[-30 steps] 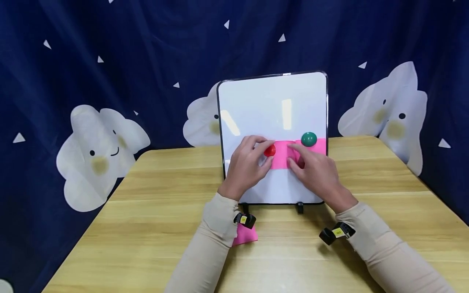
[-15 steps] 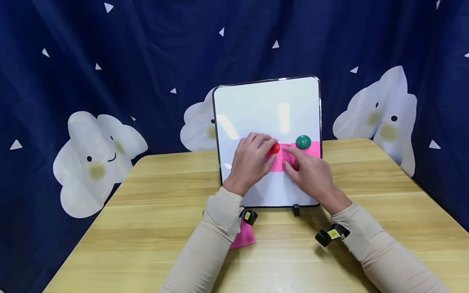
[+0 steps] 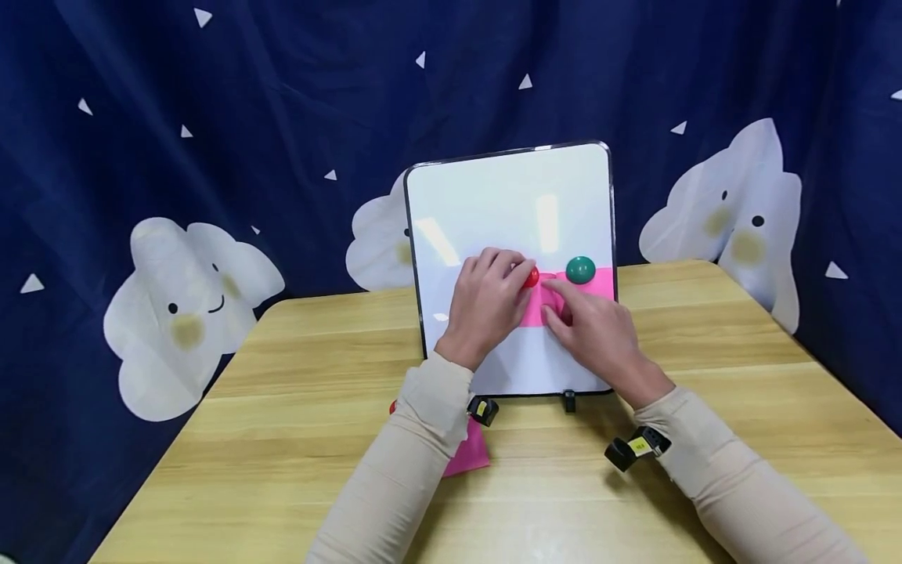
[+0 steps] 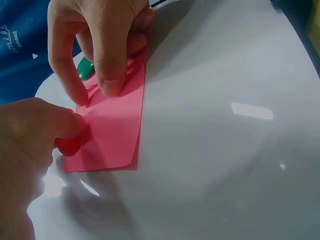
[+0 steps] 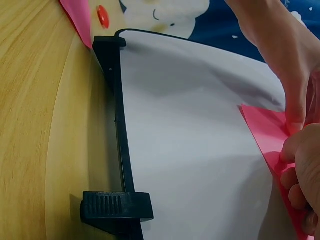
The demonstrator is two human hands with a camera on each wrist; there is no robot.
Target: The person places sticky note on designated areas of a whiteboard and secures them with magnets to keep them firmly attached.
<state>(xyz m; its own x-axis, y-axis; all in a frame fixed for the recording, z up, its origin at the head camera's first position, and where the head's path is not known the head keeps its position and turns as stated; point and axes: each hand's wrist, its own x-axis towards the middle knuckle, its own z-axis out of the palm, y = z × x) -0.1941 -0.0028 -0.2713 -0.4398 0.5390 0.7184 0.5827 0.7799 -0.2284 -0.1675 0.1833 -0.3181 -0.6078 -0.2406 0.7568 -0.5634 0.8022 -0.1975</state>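
Observation:
My left hand (image 3: pixel 488 301) pinches a round red magnet (image 4: pixel 69 146) against a pink sheet of paper (image 4: pixel 112 132) on the upright whiteboard (image 3: pixel 486 207). Part of the magnet is behind the fingers in the head view. Just to the right, my right hand (image 3: pixel 597 325) pinches the pink paper between thumb and index finger, and the paper is creased there. Beyond that hand, a round green magnet (image 3: pixel 580 269) sits on the top edge of the pink paper at the board's right side. The left hand's fingertips are mostly hidden in the right wrist view.
A black stand foot (image 5: pixel 117 206) supports the board on the wooden table (image 3: pixel 296 376). Another pink sheet (image 3: pixel 468 454) lies partly under the left forearm. Near it is a red magnet (image 5: pixel 103 16). A dark blue curtain (image 3: pixel 296 70) hangs behind.
My left hand has slid right and slightly up across the paper with the red magnet, closer to the right hand. The right hand stays at the paper. The head view has shifted a little.

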